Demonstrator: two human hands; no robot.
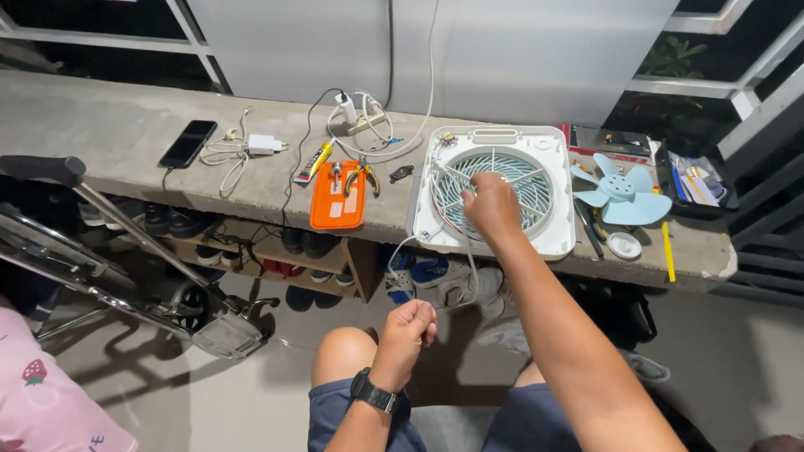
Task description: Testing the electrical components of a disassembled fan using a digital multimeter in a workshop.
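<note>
A white square fan housing (494, 188) with a pale blue round grille lies flat on the concrete ledge (100, 125). My right hand (492, 206) rests on the grille, fingers closed around thin white wires. A thin white wire (466, 266) runs from the housing down towards my left hand (408, 328), which is closed on it above my knee. A black watch sits on my left wrist. The detached light blue fan blade (617, 192) lies to the right of the housing.
An orange case (337, 199) with pliers, a glue tube (314, 162), a phone (188, 143), a charger (265, 144) and a power strip (362, 124) sit on the ledge. A black tray (698, 182) is at far right. Shoes lie below; a wheelchair (117, 259) stands left.
</note>
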